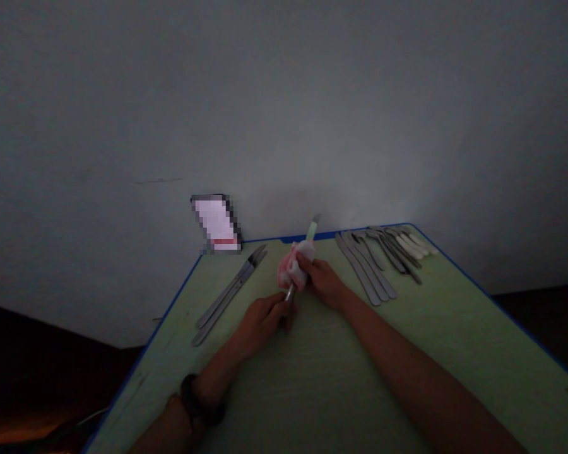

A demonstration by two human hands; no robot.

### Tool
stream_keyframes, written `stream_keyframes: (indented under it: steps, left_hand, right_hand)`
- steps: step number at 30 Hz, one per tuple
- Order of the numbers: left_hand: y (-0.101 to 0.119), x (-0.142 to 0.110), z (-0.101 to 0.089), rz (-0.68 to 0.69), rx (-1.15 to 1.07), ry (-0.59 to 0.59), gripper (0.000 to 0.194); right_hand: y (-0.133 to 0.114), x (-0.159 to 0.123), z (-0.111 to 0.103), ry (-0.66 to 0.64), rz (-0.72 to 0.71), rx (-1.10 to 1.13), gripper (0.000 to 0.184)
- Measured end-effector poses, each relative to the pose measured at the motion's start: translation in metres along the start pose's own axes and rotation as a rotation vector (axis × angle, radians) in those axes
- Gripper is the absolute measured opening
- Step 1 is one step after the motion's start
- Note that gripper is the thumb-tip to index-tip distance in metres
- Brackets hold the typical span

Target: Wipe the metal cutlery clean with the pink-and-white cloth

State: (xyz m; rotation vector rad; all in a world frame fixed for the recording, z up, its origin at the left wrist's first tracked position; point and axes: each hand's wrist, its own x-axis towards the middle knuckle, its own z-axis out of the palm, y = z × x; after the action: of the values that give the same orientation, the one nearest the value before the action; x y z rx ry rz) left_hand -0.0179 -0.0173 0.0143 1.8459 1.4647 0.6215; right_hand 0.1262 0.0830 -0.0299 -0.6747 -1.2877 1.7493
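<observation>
A table knife (313, 229) is held over the middle of the table, its blade pointing up and away from me. My left hand (267, 313) is closed round the lower end of its handle. In my right hand (319, 277) is a pink and white cloth (291, 268), wrapped about the middle of the knife, so that part is hidden. Only the blade's tip end and a short length of handle show. Two more table knives (230, 293) lie side by side at the left of the table.
To the right lie several knives (366, 268), then spoons and forks (392, 249) and white-handled cutlery (414, 244). A phone with a blurred screen (216, 221) leans on the grey wall (312, 113) at the back left. Blue edging borders the green table (312, 391).
</observation>
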Motion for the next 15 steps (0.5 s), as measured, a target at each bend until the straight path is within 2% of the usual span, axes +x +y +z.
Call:
stream_keyframes:
  steps: [3, 5, 6, 10, 12, 15]
  left_hand:
    - [0.001, 0.003, 0.002, -0.034, 0.076, 0.072, 0.045]
    - [0.001, 0.004, 0.004, -0.042, 0.194, 0.088, 0.047]
    - [0.001, 0.003, 0.005, -0.029, 0.26, 0.082, 0.046]
    - [0.002, -0.001, 0.008, 0.083, 0.429, 0.003, 0.04]
    - [0.001, -0.003, 0.008, 0.104, 0.378, -0.02, 0.041]
    - [-0.002, -0.003, 0.006, 0.102, 0.101, 0.003, 0.038]
  right_hand:
    - [-0.005, -0.005, 0.003, 0.005, -0.005, 0.011, 0.049]
    - [-0.007, -0.006, 0.004, -0.008, 0.019, 0.033, 0.047]
    - [-0.008, -0.005, 0.005, 0.026, 0.023, 0.055, 0.046]
    - [-0.008, 0.005, 0.002, 0.344, -0.1, 0.284, 0.041]
    - [-0.007, 0.009, 0.0, 0.403, -0.163, 0.382, 0.039]
    - [-0.008, 0.009, 0.0, 0.302, -0.143, 0.34, 0.042]
